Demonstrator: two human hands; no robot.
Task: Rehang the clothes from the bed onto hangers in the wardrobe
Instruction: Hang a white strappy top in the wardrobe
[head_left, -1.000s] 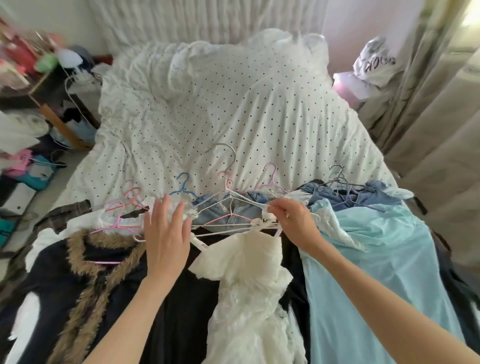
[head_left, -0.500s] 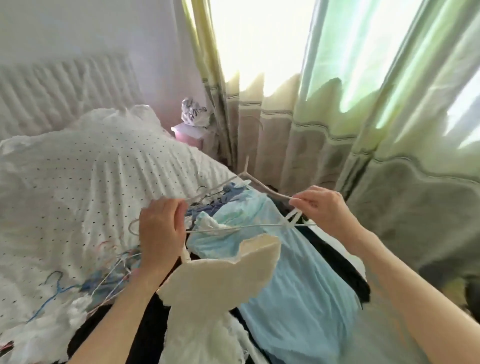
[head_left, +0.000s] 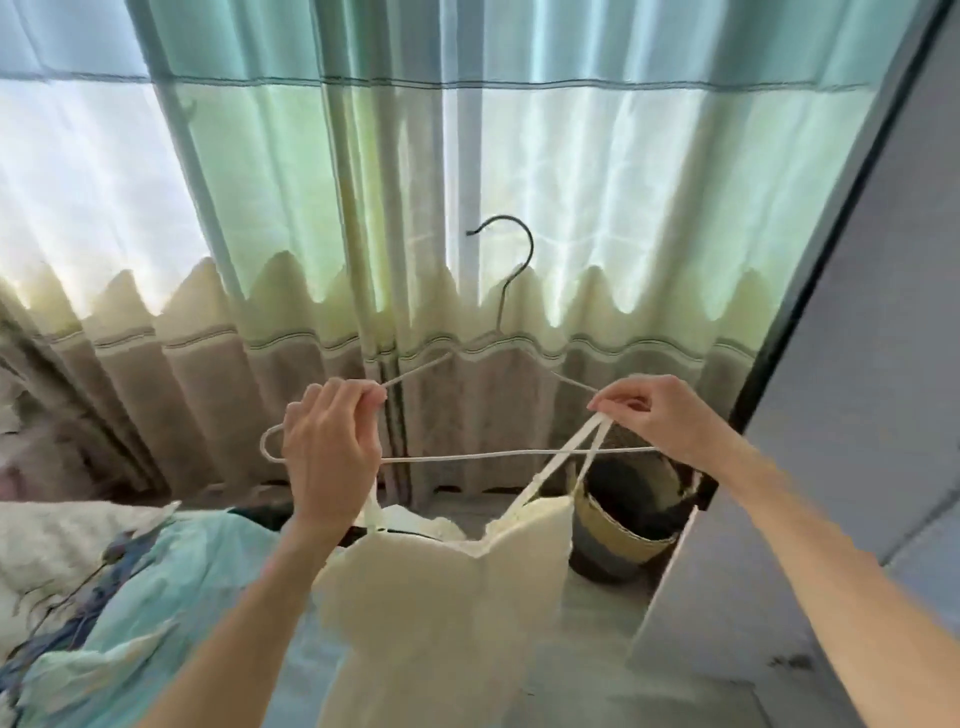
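A white wire hanger (head_left: 467, 456) with a dark hook is held up in front of the curtain. My left hand (head_left: 332, 452) grips its left shoulder. My right hand (head_left: 654, 415) pinches the hanger's right shoulder together with a strap of the cream strappy top (head_left: 441, 587). The top hangs below the hanger by its straps. A light blue garment (head_left: 171, 582) lies on the bed at the lower left.
A green and beige curtain (head_left: 363, 208) fills the background. A woven basket (head_left: 623, 525) stands on the floor under my right hand. A grey wardrobe panel (head_left: 831, 467) rises on the right. White bedding (head_left: 62, 535) shows at the left edge.
I have turned from the bed toward the curtain and wardrobe side. Both hands have lifted the hanger with the cream top off the pile, and it now hangs upright in the air.
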